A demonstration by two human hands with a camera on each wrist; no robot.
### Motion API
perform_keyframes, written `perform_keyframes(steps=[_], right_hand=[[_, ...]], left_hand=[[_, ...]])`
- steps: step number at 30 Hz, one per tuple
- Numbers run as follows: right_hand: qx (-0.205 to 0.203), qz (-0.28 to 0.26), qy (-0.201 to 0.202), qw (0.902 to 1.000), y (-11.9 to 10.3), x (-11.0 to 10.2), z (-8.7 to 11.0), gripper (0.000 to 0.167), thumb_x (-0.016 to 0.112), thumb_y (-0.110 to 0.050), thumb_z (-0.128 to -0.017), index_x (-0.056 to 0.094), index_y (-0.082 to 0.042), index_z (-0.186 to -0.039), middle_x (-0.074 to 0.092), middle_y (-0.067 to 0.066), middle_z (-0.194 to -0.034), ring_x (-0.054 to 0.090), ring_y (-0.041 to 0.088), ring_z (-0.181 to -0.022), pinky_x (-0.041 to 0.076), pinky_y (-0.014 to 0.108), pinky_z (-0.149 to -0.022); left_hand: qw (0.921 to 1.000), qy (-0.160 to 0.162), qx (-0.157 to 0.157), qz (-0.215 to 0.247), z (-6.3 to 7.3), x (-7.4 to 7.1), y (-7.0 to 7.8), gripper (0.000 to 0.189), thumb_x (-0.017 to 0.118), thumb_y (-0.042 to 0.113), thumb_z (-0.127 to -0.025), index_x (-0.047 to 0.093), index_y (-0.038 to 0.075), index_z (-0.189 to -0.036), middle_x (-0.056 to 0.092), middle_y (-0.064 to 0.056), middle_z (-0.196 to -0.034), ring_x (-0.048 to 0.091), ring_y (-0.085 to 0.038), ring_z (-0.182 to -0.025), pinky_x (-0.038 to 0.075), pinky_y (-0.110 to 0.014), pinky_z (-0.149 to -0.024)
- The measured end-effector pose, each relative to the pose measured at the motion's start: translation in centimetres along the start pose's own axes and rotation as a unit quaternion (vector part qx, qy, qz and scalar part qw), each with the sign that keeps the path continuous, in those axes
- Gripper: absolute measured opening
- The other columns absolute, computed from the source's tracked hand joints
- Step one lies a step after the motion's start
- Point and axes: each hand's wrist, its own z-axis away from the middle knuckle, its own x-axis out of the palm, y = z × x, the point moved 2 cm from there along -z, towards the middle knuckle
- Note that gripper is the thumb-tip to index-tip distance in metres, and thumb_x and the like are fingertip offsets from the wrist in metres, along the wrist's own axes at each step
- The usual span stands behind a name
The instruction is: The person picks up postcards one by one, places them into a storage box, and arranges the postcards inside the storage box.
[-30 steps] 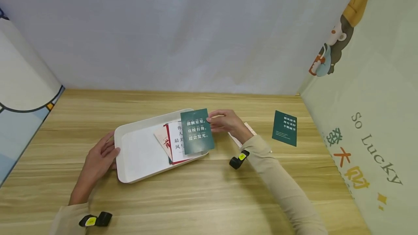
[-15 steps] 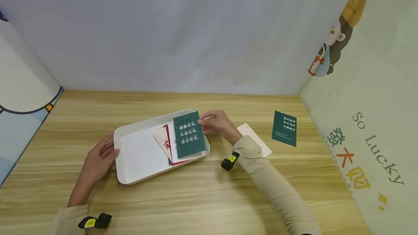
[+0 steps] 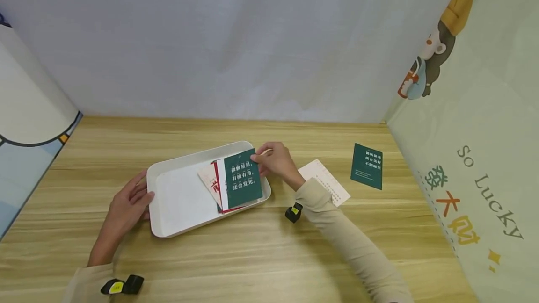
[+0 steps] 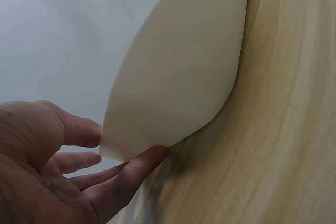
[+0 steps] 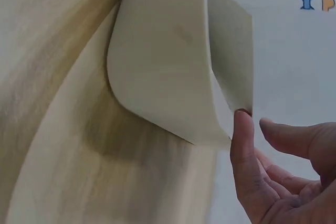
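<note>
My left hand [image 3: 126, 205] grips the left end of a shallow white tray [image 3: 177, 160]; the left wrist view shows thumb and fingers about its corner [image 4: 152, 124]. Inside, at the tray's right end, a green card [image 3: 245, 185] with white lettering lies over a white card [image 3: 224, 194] and a pale card with red characters [image 3: 210, 182]. At the green card's upper right corner is my right hand [image 3: 275, 160]. In the right wrist view, my index finger [image 5: 244, 140] touches the raised card's corner [image 5: 233, 51], while the thumb stands slightly apart.
On the wooden table [image 3: 261, 256], a pale printed card [image 3: 326, 181] lies partly under my right sleeve. Another green card [image 3: 367, 166] lies farther right. A grey cloth [image 3: 236, 46] rises behind the table, and a printed pale green wall [image 3: 484, 153] stands on the right.
The right hand has carried the green card left and lowered it over the cards in the tray. More of the pale card on the table shows. The left hand has stayed put.
</note>
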Motion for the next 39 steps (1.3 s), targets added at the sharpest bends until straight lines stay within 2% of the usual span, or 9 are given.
perform_keyframes(steps=[1,5,7,10,12,21,26,30,39], right_hand=[[-0.007,0.016,0.002,0.9998,-0.1,0.1,0.1,0.018,0.075,-0.007,-0.096,0.067,0.006,-0.106,0.076,0.018,-0.083,0.065,0.014,-0.052,0.06,0.032,-0.054],[-0.032,0.073,0.013,0.9968,-0.5,0.3,0.5,0.017,0.071,-0.012,-0.101,0.068,0.004,-0.106,0.077,0.019,-0.088,0.066,0.015,-0.052,0.061,0.035,-0.055],[-0.041,0.092,0.018,0.9948,-0.7,0.4,0.7,0.016,0.069,-0.013,-0.102,0.068,0.002,-0.105,0.077,0.018,-0.086,0.065,0.016,-0.052,0.061,0.036,-0.055],[-0.052,0.11,0.024,0.9923,-0.8,0.5,0.9,0.015,0.067,-0.014,-0.103,0.068,0.001,-0.106,0.076,0.017,-0.084,0.066,0.018,-0.052,0.061,0.036,-0.055],[-0.06,0.119,0.029,0.9906,-0.9,0.5,1.0,0.016,0.066,-0.014,-0.104,0.068,0.001,-0.107,0.076,0.019,-0.087,0.068,0.023,-0.054,0.058,0.032,-0.051],[-0.065,0.14,0.045,0.987,-1.1,0.1,1.2,0.016,0.063,-0.013,-0.105,0.069,0.002,-0.105,0.075,0.023,-0.091,0.071,0.03,-0.06,0.048,0.021,-0.045],[-0.072,0.137,0.043,0.987,-0.8,-0.4,1.2,0.016,0.064,-0.011,-0.104,0.069,0.004,-0.105,0.075,0.02,-0.087,0.074,0.039,-0.068,0.049,0.021,-0.046],[-0.069,0.146,0.048,0.9857,-0.4,-1.3,1.3,0.015,0.066,-0.013,-0.103,0.069,0.001,-0.103,0.076,0.018,-0.089,0.075,0.037,-0.069,0.053,0.024,-0.049],[-0.064,0.224,0.081,0.969,0.5,-4.5,1.5,0.021,0.074,-0.021,-0.098,0.071,-0.003,-0.107,0.077,0.019,-0.102,0.072,0.034,-0.089,0.055,0.045,-0.078]], left_hand=[[1.0,0.0,0.001,-0.001,0.0,0.0,0.0,0.07,0.055,0.016,-0.109,0.018,0.006,-0.168,0.039,-0.037,-0.158,0.055,-0.033,-0.134,0.059,-0.022,-0.069],[1.0,0.004,0.005,0.0,0.0,0.0,-0.1,0.07,0.056,0.015,-0.109,0.02,0.006,-0.167,0.039,-0.037,-0.157,0.058,-0.01,-0.125,0.059,-0.022,-0.069],[1.0,0.005,0.006,0.002,0.0,0.1,-0.2,0.069,0.055,0.015,-0.109,0.02,0.005,-0.167,0.039,-0.037,-0.157,0.06,-0.014,-0.127,0.058,-0.021,-0.069],[0.9999,0.008,0.014,0.002,0.0,0.1,-0.1,0.068,0.055,0.012,-0.108,0.02,0.003,-0.167,0.039,-0.039,-0.157,0.053,-0.043,-0.138,0.054,-0.013,-0.07],[0.9998,0.009,0.02,0.002,-0.1,0.1,0.0,0.068,0.055,0.011,-0.108,0.021,0.001,-0.166,0.039,-0.039,-0.156,0.046,-0.052,-0.141,0.05,-0.008,-0.071],[0.9998,0.008,0.019,0.001,-0.2,0.1,-0.1,0.067,0.054,0.011,-0.108,0.02,0.002,-0.166,0.039,-0.039,-0.156,0.046,-0.052,-0.141,0.053,-0.013,-0.07],[0.9997,0.008,0.021,-0.001,-0.2,0.1,-0.1,0.067,0.054,0.011,-0.109,0.021,0.002,-0.166,0.04,-0.038,-0.156,0.046,-0.051,-0.14,0.055,-0.015,-0.069],[0.9999,0.006,0.014,0.0,-0.2,0.1,-0.1,0.068,0.054,0.013,-0.109,0.02,0.004,-0.167,0.04,-0.038,-0.157,0.049,-0.044,-0.139,0.057,-0.018,-0.069],[1.0,0.001,0.007,0.004,-0.4,0.1,-0.1,0.068,0.053,0.013,-0.109,0.018,0.004,-0.167,0.037,-0.039,-0.158,0.045,-0.051,-0.141,0.056,-0.017,-0.069]])
